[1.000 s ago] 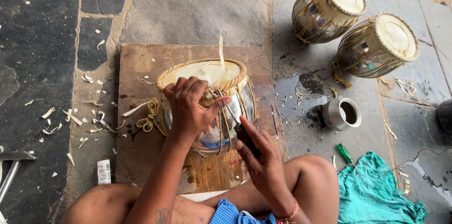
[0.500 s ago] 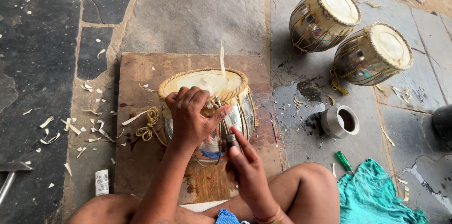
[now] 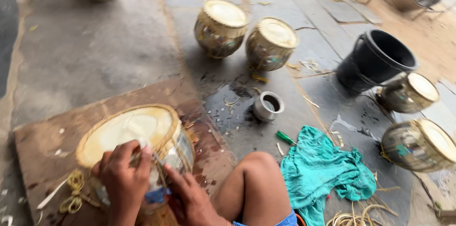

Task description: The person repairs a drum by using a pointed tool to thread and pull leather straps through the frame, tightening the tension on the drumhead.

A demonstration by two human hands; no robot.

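Sitting on a reddish-brown wooden board (image 3: 47, 143) that lies on the grey stone-slab floor (image 3: 104, 50), a round metal-bodied drum with a pale cream skin head and a woven tan strap rim (image 3: 137, 128) is tilted with its head turned away from the person, close to the board's near right side. The left hand (image 3: 124, 174) lies over the drum's near rim with its fingers (image 3: 142, 152) curled down onto the lacing, gripping it; the right hand (image 3: 190, 200) presses at the drum's lower side, just beside the left hand, fingers narrow and bent, and whether they pinch a strap or a tool cannot be told. The person's bare knee (image 3: 256, 178) rises just right of the hands, hemming in that side. Left of the drum the board shows bare wood with a coil of yellow cord (image 3: 72, 193) near its lower edge. Beyond the board's far edge the floor lies open and grey. To the right, a small grey metal cup (image 3: 267, 106) stands on a wet patch, a green-handled tool (image 3: 286, 137) lies near it, and a crumpled teal cloth (image 3: 323, 171) spreads beside the knee. Two finished brass-coloured drums with cream heads (image 3: 247, 33) sit side by side, well apart from the hands, and a black plastic bucket (image 3: 377, 60) stands farther right, with two more drums (image 3: 418, 121) near the right edge.
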